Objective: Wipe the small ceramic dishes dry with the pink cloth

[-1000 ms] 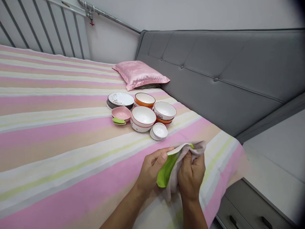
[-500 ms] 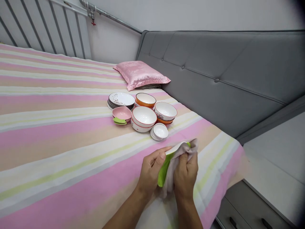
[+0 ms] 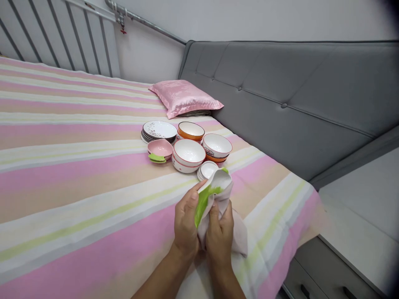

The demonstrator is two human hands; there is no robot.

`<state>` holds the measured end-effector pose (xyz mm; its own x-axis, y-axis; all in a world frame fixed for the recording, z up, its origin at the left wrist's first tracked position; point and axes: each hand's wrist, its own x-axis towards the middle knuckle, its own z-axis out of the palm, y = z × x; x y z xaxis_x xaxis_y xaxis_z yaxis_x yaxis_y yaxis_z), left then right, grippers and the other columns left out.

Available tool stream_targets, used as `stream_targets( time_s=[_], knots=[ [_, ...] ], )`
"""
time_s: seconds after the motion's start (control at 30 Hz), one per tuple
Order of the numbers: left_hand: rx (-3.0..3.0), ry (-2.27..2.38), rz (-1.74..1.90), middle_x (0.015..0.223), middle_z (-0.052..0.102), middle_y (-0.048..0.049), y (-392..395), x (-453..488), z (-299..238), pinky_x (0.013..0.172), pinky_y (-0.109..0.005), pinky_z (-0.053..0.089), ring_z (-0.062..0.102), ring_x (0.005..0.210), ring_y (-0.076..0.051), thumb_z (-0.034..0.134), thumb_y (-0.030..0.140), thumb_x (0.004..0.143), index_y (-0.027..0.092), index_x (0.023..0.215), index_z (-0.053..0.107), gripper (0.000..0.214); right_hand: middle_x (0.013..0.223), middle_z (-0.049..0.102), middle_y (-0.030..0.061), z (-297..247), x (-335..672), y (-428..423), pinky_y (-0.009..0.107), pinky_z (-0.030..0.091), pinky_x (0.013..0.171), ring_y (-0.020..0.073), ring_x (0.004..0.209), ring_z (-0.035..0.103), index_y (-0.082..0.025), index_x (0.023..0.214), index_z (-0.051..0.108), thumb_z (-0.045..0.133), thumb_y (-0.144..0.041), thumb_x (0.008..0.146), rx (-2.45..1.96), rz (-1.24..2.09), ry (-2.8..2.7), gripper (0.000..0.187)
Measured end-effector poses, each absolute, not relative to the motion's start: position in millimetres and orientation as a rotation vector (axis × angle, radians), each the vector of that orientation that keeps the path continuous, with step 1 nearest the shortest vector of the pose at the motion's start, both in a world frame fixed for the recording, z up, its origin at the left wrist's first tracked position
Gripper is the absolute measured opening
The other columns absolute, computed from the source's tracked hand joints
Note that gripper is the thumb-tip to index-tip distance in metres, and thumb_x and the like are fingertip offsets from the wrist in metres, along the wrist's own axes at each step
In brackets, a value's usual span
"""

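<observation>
My left hand (image 3: 186, 222) grips the left edge of a green-and-white dish (image 3: 203, 203), thumb towards me. My right hand (image 3: 220, 234) is closed on a pale greyish-pink cloth (image 3: 239, 234), pressing it against the dish's right side. Part of the dish is hidden under the cloth, so its full shape cannot be told. Just beyond the dish lies a stack of small white bowls (image 3: 208, 169), partly covered by it. Behind them stand white bowls with red rims (image 3: 188, 153).
On the striped bed sheet (image 3: 93, 216) are stacked plates (image 3: 159, 129), pink dishes with green handles (image 3: 160, 148), an orange bowl (image 3: 191, 131) and another bowl stack (image 3: 217, 144). A pink pillow (image 3: 185, 97) lies by the grey headboard (image 3: 264, 91). A bedside cabinet (image 3: 352, 249) stands right.
Both hands have moved left with the dish and cloth. The dish is turned, showing more of its white face, and its top now overlaps the small bowls. The cloth hangs out to the right.
</observation>
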<state>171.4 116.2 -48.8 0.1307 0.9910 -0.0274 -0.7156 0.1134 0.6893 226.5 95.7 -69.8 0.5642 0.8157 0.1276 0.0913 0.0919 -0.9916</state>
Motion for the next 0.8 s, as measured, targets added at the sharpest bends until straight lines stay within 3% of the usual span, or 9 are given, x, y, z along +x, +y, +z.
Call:
stream_targets(
  time_s=[0.17, 0.4, 0.6, 0.8],
  knots=[
    [0.641, 0.634, 1.427, 0.115, 0.061, -0.0104, 119, 165, -47, 0.092, -0.035, 0.04, 0.052, 0.11, -0.026, 0.045, 0.041, 0.083, 0.016, 0.115, 0.055, 0.042, 0.117, 0.056, 0.0062, -70, 210, 93, 0.03, 0.044, 0.084, 0.0182, 0.1, 0.056, -0.024, 0.128, 0.036, 0.043, -0.034, 0.084, -1.267, 0.901, -0.714, 0.046],
    [0.732, 0.735, 1.49, 0.118, 0.058, -0.0092, 121, 161, -48, 0.095, -0.034, 0.037, 0.049, 0.114, -0.025, 0.043, 0.043, 0.083, 0.017, 0.114, 0.056, 0.042, 0.101, 0.064, 0.0055, -61, 198, 88, 0.029, 0.047, 0.079, 0.0186, 0.094, 0.061, -0.021, 0.124, 0.042, 0.051, -0.036, 0.08, -1.112, 1.23, -0.44, 0.048],
    [0.789, 0.653, 1.454, 0.119, 0.057, -0.0075, 122, 167, -50, 0.092, -0.032, 0.039, 0.051, 0.111, -0.023, 0.051, 0.036, 0.081, 0.02, 0.117, 0.052, 0.039, 0.097, 0.064, 0.0035, -62, 221, 92, 0.028, 0.047, 0.076, 0.0174, 0.09, 0.06, -0.02, 0.115, 0.047, 0.052, -0.035, 0.079, -1.185, 1.054, -0.519, 0.04],
    [0.893, 0.651, 1.323, 0.104, 0.064, -0.0068, 126, 159, -48, 0.085, -0.032, 0.041, 0.056, 0.099, -0.023, 0.049, 0.04, 0.081, 0.017, 0.114, 0.056, 0.041, 0.076, 0.06, -0.0003, -61, 265, 93, 0.022, 0.042, 0.058, 0.0137, 0.067, 0.054, -0.017, 0.092, 0.057, 0.051, -0.04, 0.079, -1.432, 0.664, -0.782, 0.026]
  ],
)
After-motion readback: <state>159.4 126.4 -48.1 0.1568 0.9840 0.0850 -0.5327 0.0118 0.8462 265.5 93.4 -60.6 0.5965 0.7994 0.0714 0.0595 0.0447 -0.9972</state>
